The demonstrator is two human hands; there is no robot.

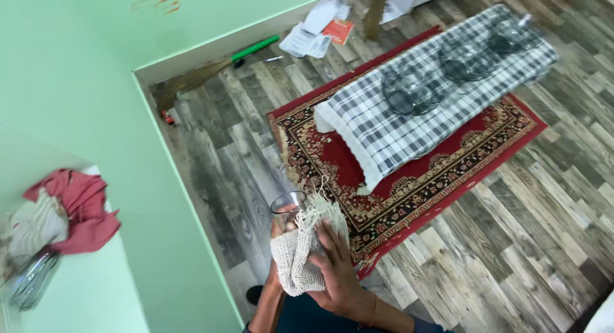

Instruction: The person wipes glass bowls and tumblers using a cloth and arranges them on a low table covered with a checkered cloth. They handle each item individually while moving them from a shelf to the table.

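A clear drinking glass (288, 204) is held low in the middle of the head view, wrapped in a cream knitted cloth (300, 256). My left hand (280, 227) grips the glass from the left, mostly hidden by the cloth. My right hand (339, 269) presses the cloth against the glass from the right, fingers spread over it. Only the glass rim shows above the cloth.
A low table with a grey checked cover (396, 128) bears three clear glass bowls (409, 90) and stands on a red patterned rug (332, 160). A broom (211, 71) lies along the green wall. Left, a white ledge (83, 288) carries red cloth (80, 208) and a glass jar (32, 278).
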